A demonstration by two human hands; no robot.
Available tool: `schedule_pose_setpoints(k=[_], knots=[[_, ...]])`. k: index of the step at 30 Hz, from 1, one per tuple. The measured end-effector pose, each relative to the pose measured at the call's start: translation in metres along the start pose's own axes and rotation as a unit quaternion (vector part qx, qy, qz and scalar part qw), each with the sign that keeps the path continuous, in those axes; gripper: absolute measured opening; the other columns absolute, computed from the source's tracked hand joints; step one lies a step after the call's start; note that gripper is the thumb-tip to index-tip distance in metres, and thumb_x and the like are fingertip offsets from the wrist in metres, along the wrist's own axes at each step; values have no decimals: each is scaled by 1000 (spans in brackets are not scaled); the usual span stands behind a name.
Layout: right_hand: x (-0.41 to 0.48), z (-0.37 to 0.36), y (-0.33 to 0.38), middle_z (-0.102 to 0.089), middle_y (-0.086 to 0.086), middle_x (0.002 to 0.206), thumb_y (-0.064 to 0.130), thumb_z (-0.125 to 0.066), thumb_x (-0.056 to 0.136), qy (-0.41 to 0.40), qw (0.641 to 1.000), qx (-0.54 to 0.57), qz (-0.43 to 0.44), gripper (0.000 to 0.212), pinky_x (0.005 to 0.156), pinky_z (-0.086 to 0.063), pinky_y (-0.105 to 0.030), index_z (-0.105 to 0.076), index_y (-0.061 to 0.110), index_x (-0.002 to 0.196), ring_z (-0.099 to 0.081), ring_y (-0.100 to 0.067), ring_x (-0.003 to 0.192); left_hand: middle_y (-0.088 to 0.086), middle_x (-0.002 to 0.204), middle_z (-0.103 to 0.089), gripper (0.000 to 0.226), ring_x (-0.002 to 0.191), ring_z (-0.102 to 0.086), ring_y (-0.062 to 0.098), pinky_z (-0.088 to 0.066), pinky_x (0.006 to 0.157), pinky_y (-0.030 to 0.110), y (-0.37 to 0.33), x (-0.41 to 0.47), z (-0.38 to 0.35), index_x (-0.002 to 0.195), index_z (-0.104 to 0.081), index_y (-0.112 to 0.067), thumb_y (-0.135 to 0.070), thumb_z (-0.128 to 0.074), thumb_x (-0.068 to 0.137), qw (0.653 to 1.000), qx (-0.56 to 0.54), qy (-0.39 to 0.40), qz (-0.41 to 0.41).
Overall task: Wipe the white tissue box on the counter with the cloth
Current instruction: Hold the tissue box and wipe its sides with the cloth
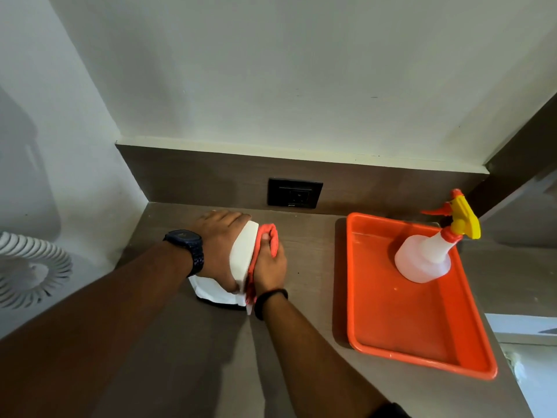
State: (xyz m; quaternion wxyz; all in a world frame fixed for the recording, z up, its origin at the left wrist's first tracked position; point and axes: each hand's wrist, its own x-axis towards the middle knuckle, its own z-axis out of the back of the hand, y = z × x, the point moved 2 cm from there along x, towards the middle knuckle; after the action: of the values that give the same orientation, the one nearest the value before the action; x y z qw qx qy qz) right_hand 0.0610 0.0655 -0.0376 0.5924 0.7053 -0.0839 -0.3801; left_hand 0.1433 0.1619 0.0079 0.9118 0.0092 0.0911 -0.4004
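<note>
The white tissue box (241, 254) sits on the table (310, 260), far left. The left hand (218, 248) clamps its top; the right hand (269, 267), closed on the orange cloth (266, 236), presses its right side.

The left hand (221, 247) lies over the white tissue box (242, 254), hiding most of its top and left side. The orange cloth (266, 241) and right hand (269, 263) cover its right face. A white ribbed object (28, 268) is cut off by the left edge. The socket's (294, 193) small label is unreadable.
</note>
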Motion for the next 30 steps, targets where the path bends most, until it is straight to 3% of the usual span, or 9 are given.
schedule_pose_setpoints(k=[4,8,10,13,16,18,22,26,30], knots=[[-33,3,-24,-66,1,129,53,-46,95,-17,999,28,-31,38,107,-48,-49,-59,35,125,-62,-22,119,4,146,-37,138,130,-36,25,-29,110,42,1,-1,3,142,-18,-19,-79,-60,26,1000,-6,10,3],[-39,-2,-3,-67,2,123,61,-51,84,-8,998,42,46,44,104,-52,-47,-63,35,118,-64,-16,114,4,147,-37,139,132,-35,24,-26,112,41,3,-1,2,144,-21,-20,-84,-54,25,1000,-9,10,0],[-22,-5,12,-65,-2,124,55,-52,89,9,997,2,71,34,106,-48,-48,-62,35,114,-62,-20,116,0,138,-45,131,123,-43,22,-33,108,42,3,0,1,139,-29,-24,-83,-58,26,1000,-14,-3,-5],[1,-2,16,-68,-5,124,44,-51,96,15,999,-20,40,25,109,-46,-49,-65,32,113,-61,-24,116,-2,129,-50,121,113,-47,19,-38,101,39,1,-1,1,130,-32,-26,-78,-66,26,1000,-13,-13,2],[-3,1,-3,-65,-5,133,45,-45,98,9,1000,1,-16,39,110,-45,-46,-59,27,129,-59,-23,118,3,146,-37,138,130,-36,25,-29,111,43,1,-1,0,142,-19,-20,-80,-65,26,1000,-1,13,14],[-19,2,-18,-63,-1,135,49,-45,97,0,1000,8,-24,32,111,-44,-48,-58,41,125,-59,-24,122,5,151,-30,142,135,-30,26,-23,114,43,0,-2,3,145,-12,-19,-80,-63,28,1000,-4,24,17],[-38,-1,-22,-67,11,121,63,-50,85,-11,999,39,33,12,105,-50,-49,-56,65,95,-63,-18,117,6,152,-28,138,136,-28,25,-19,115,41,0,-4,5,147,-12,-17,-79,-66,36,999,-12,30,8],[-14,-5,7,-66,4,127,47,-53,94,0,996,-7,94,25,110,-45,-46,-62,43,117,-59,-18,122,1,139,-45,127,123,-43,22,-33,108,41,0,-4,4,139,-29,-22,-78,-68,32,1000,-16,-1,0],[4,-6,9,-62,-5,139,45,-48,98,6,1000,-8,21,44,114,-41,-49,-56,25,136,-56,-26,130,-2,132,-49,124,116,-46,20,-37,104,40,0,-4,2,133,-32,-22,-77,-71,29,1000,-6,-10,5]])
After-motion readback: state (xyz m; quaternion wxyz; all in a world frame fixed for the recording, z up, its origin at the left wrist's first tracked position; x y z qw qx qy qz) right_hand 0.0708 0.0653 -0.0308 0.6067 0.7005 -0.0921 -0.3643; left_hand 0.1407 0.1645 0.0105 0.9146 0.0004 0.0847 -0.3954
